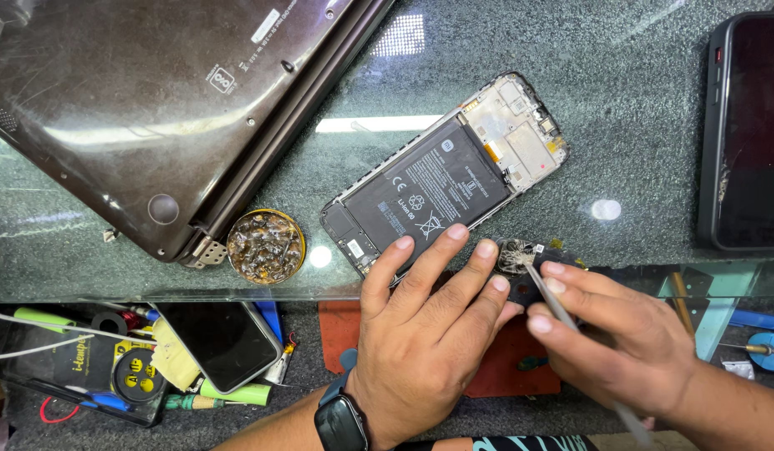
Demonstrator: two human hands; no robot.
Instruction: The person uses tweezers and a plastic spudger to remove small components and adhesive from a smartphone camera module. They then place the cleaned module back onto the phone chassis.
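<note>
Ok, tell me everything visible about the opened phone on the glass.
The opened phone lies back-up and diagonal on the glass tabletop, its rear cover off. A black battery fills the middle; above it sits a pale bare frame with small orange parts. The left hand rests its fingertips on the lower edge. The right hand does not touch it.

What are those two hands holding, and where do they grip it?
The right hand pinches a thin metal tool along its shaft, like a pen. The left hand presses fingertips on a small dark part beside the opened phone, steadying rather than gripping it.
</note>
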